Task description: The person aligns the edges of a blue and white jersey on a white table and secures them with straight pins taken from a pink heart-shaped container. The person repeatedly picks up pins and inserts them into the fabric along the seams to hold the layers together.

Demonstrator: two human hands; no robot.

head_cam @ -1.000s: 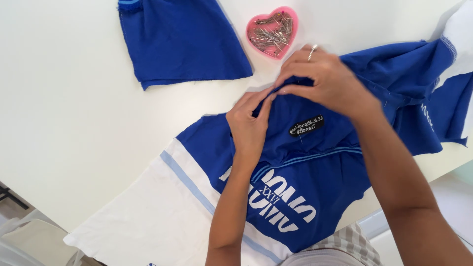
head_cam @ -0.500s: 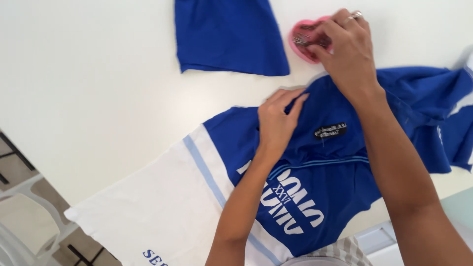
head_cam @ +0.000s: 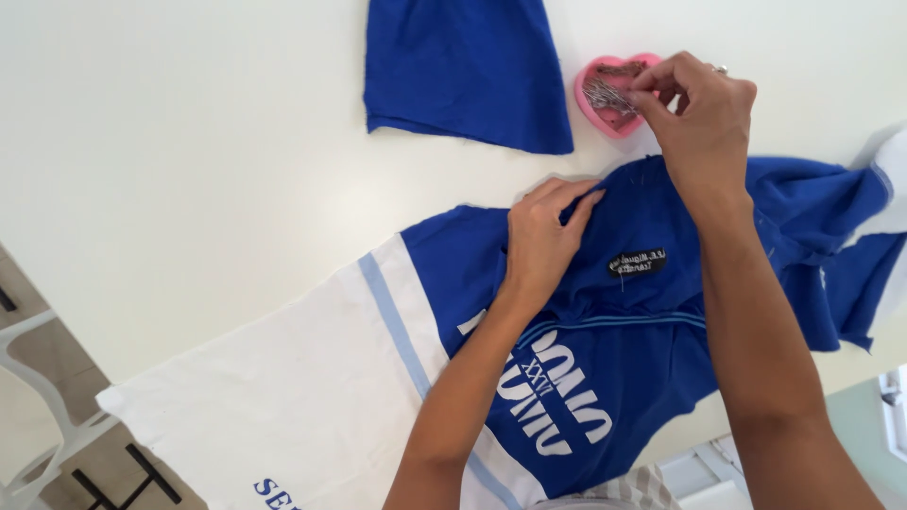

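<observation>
Pinning underway | left hand (head_cam: 543, 241) flat, pressing blue-and-white garment (head_cam: 605, 378) fold mid-desk | right hand (head_cam: 694, 109) pinching pins in pink heart-shaped holder (head_cam: 609, 99) near far edge | blue fabric piece (head_cam: 468, 71) unattached.

White table (head_cam: 189, 142) filled most of the view, lit evenly. Separate piece of blue fabric (head_cam: 468, 71) lay flat near the far edge, its lower hem slightly frayed. Past the near left corner of the table, part of a white chair frame (head_cam: 42, 416) showed above a pale floor (head_cam: 94, 472) crossed by dark lines.
</observation>
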